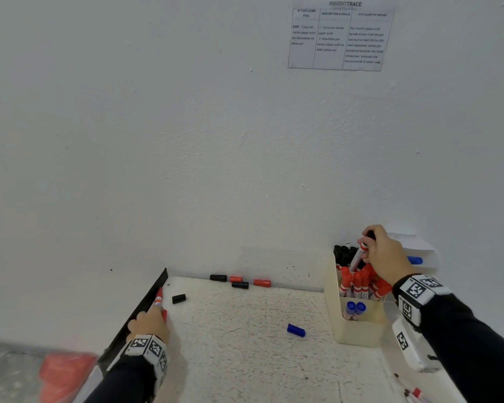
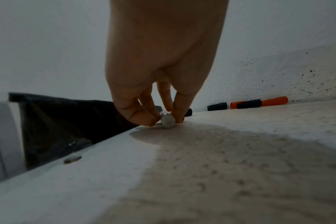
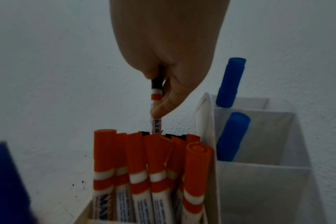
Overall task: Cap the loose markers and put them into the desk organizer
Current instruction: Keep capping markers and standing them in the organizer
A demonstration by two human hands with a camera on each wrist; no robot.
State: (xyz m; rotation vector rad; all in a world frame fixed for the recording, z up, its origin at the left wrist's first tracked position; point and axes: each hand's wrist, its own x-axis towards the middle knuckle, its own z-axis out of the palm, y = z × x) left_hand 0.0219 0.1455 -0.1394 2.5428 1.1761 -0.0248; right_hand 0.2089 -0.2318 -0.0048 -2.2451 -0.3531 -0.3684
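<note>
My left hand (image 1: 149, 322) (image 2: 164, 119) pinches a red-banded marker (image 1: 159, 299) (image 2: 168, 121) that lies on the table by its left edge. A small red piece (image 1: 164, 314) lies beside the fingers. My right hand (image 1: 374, 247) (image 3: 159, 97) grips a black-topped, red-banded marker (image 1: 359, 256) (image 3: 156, 94) upright, its lower end among the red markers (image 1: 361, 282) (image 3: 140, 159) in the cream desk organizer (image 1: 358, 334) (image 3: 206, 115). Blue markers (image 1: 354, 309) (image 3: 232, 136) stand in other compartments. Loose caps lie on the table: black (image 1: 218, 277) (image 2: 217, 106), red (image 1: 262, 283) (image 2: 274, 101), blue (image 1: 296, 330).
A black strip (image 1: 154, 289) borders the table's left side. A further black cap (image 1: 178, 298) lies near it. A white device (image 1: 410, 347) sits right of the organizer, and a red marker (image 1: 418, 395) lies at the bottom right. A printed sheet (image 1: 339, 37) hangs on the wall.
</note>
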